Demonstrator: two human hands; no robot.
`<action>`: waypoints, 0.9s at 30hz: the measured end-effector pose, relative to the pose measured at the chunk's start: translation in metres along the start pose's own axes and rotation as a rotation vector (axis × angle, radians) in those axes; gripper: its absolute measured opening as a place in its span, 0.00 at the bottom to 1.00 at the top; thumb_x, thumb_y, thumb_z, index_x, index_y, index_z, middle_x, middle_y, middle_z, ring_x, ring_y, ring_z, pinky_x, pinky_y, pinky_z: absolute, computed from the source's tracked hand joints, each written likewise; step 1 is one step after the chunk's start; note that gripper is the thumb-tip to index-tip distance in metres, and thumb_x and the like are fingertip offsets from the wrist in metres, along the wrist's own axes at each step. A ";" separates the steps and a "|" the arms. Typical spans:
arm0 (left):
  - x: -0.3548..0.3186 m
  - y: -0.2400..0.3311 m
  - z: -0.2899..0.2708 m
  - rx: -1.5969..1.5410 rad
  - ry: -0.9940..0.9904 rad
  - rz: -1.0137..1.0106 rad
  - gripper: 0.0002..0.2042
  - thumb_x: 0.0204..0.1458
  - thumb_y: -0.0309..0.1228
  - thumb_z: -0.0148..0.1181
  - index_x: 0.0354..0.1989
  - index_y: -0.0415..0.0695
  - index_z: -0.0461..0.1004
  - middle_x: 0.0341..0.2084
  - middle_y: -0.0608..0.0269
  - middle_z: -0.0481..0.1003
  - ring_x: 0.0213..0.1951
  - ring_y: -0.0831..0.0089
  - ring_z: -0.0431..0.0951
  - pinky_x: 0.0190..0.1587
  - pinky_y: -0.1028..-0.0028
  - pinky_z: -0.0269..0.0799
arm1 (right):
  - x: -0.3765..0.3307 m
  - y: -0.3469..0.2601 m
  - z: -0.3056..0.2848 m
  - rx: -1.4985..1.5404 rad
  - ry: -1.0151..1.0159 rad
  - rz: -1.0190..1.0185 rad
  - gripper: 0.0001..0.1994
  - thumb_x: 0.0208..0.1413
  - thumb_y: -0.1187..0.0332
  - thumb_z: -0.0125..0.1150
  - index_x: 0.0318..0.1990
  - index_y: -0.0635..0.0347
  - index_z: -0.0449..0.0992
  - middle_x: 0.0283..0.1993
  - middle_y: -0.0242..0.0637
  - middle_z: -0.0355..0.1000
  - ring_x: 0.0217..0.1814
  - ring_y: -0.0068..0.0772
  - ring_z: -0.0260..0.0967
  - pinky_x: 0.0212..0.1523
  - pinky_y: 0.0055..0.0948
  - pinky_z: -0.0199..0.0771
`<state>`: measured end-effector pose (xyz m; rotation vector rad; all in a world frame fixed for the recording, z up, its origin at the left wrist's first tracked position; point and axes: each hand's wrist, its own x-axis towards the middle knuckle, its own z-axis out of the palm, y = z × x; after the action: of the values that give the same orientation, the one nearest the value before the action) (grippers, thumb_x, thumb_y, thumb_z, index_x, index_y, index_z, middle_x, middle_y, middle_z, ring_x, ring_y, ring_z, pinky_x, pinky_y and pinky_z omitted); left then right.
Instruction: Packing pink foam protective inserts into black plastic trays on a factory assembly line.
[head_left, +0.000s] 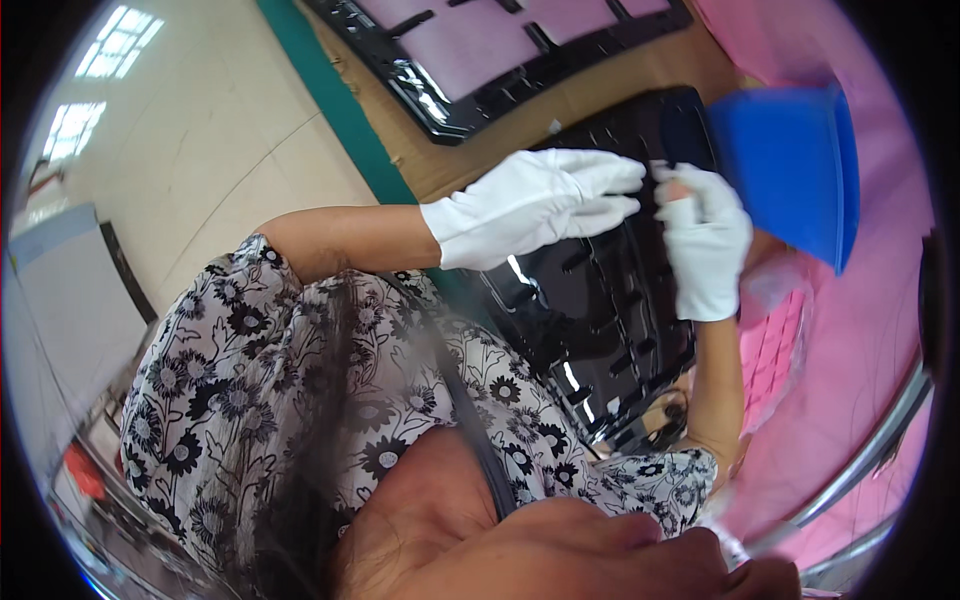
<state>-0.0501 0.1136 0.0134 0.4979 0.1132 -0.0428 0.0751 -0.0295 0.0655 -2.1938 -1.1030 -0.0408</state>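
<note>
My white-gloved left hand point(540, 205), fingers extended, meets my right hand point(705, 250), pinching something small above a glossy black plastic tray point(590, 320); a blue plastic bin point(790, 170) sits just beyond.

A clear plastic bag of pink pieces point(775, 340) lay just right of the black tray point(590, 330). No labels, signs or screens showed.

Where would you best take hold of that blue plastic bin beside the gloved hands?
Probably by the rim of the blue bin, coming from the open side that faces the black tray. Its walls look smooth and tapered, so only the thin edge offers purchase. The right hand is nearest.
</note>
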 end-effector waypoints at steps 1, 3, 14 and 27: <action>0.005 -0.002 -0.002 0.194 -0.006 0.057 0.19 0.56 0.34 0.54 0.53 0.36 0.65 0.49 0.58 0.69 0.50 0.75 0.70 0.54 0.76 0.67 | -0.008 -0.006 0.007 -0.102 -0.046 -0.214 0.05 0.48 0.74 0.56 0.33 0.59 0.76 0.27 0.39 0.73 0.24 0.34 0.71 0.28 0.29 0.72; 0.003 -0.001 -0.009 0.054 0.001 -0.026 0.20 0.58 0.35 0.50 0.55 0.35 0.64 0.51 0.58 0.68 0.53 0.72 0.69 0.57 0.73 0.64 | -0.013 -0.019 0.030 -0.241 -0.147 -0.301 0.05 0.44 0.72 0.56 0.30 0.57 0.75 0.26 0.37 0.71 0.24 0.39 0.71 0.26 0.33 0.72; 0.020 0.000 -0.021 0.205 0.046 -0.163 0.19 0.61 0.33 0.43 0.56 0.32 0.61 0.55 0.51 0.65 0.55 0.64 0.68 0.59 0.73 0.63 | -0.015 0.097 -0.014 -0.282 0.159 0.113 0.08 0.50 0.71 0.56 0.37 0.59 0.78 0.40 0.40 0.74 0.45 0.37 0.71 0.46 0.29 0.71; 0.037 -0.008 -0.022 0.208 -0.010 -0.413 0.19 0.62 0.32 0.41 0.56 0.31 0.60 0.53 0.47 0.67 0.54 0.64 0.69 0.52 0.78 0.67 | -0.108 0.215 -0.030 -0.496 0.169 0.742 0.15 0.49 0.72 0.50 0.44 0.59 0.77 0.64 0.61 0.51 0.67 0.49 0.50 0.63 0.30 0.52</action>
<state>-0.0162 0.1168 -0.0141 0.6753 0.2015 -0.4652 0.1688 -0.2118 -0.0640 -2.8501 -0.1365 -0.1828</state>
